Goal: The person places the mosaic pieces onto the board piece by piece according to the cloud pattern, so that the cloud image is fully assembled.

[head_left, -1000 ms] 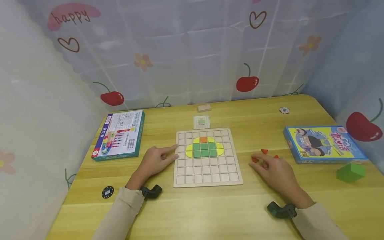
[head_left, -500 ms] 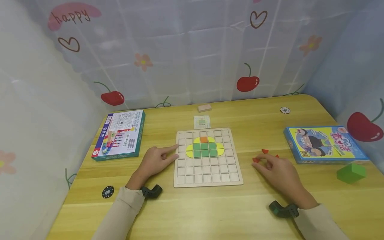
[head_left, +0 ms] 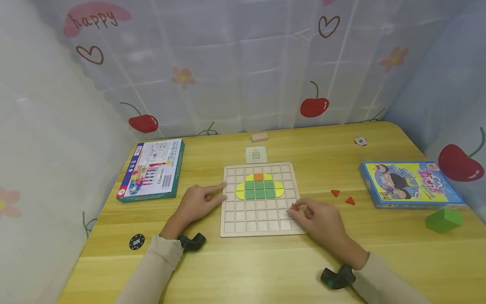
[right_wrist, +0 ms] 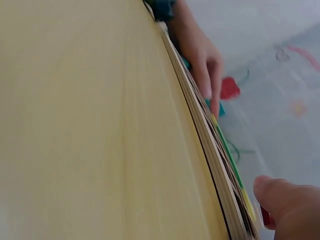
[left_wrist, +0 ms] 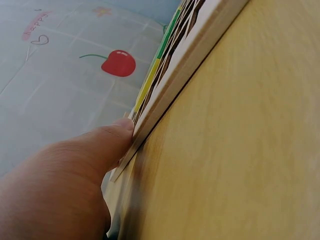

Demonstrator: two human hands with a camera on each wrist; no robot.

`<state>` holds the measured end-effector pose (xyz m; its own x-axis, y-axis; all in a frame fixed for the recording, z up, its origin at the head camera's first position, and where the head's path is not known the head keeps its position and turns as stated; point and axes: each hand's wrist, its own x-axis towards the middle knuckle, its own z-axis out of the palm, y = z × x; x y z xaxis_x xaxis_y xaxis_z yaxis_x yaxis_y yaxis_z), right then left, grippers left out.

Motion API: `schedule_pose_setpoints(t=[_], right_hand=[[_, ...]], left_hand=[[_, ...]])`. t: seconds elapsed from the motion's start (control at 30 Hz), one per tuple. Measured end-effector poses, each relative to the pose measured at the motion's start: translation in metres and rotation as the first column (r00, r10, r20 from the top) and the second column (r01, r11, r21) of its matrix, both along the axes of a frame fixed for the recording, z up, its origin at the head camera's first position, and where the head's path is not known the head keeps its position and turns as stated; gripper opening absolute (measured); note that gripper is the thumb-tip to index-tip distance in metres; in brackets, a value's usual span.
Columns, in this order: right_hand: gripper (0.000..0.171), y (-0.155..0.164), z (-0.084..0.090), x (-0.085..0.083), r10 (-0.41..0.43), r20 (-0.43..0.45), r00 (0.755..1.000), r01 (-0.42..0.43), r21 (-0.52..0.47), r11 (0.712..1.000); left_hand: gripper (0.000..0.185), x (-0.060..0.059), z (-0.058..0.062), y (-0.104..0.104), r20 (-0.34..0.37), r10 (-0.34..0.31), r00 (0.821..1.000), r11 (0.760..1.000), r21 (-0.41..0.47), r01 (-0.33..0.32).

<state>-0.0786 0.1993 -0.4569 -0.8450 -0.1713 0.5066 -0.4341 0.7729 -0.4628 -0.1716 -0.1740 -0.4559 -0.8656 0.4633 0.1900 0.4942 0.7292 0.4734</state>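
A wooden grid board lies mid-table. It bears green square tiles, an orange square tile and yellow rounded tiles. My left hand touches the board's left edge with extended thumb and index finger; the left wrist view has the thumb against the rim. Over the board's right side, my right hand pinches a red triangle tile, whose edge shows dark red in the right wrist view. Two more red triangle tiles lie right of that hand.
Behind the board are a pattern card and a small wooden block. A teal-edged box lies left. On the right sit a blue and yellow box and a green block. Two chips, black and white, lie farther out.
My right hand has lifted a red triangle tile from the group on the right and carried it left over the board's edge. My left hand stays at the board.
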Motion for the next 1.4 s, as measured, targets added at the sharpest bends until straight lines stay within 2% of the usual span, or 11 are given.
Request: schedule_pose_setpoints(t=[0.27,0.5,0.77,1.0,1.4], right_hand=[[0.023,-0.054,0.001,-0.018,0.098,-0.022,0.995,-0.097,0.018,0.995],[0.021,-0.09,0.004,-0.029,0.111,0.017,0.994,-0.112,0.061,0.992],[0.023,-0.099,0.002,-0.034,0.08,0.071,0.994,-0.087,0.097,0.991],[0.023,-0.103,0.001,-0.035,0.088,0.087,0.992,-0.096,0.098,0.991],[0.013,-0.1,0.001,-0.03,0.089,0.052,0.995,-0.095,0.115,0.989]], left_hand=[[0.045,0.001,-0.001,-0.001,0.008,0.002,1.0,1.0,0.006,-0.002],[0.045,0.0,0.001,0.001,0.002,0.001,1.0,1.0,0.006,-0.001],[0.045,0.001,0.0,0.002,0.006,0.0,1.0,1.0,0.009,0.0],[0.043,0.002,-0.001,-0.002,-0.019,0.008,1.0,1.0,0.017,-0.007],[0.045,0.001,-0.002,0.0,-0.012,0.0,1.0,1.0,0.006,0.0]])
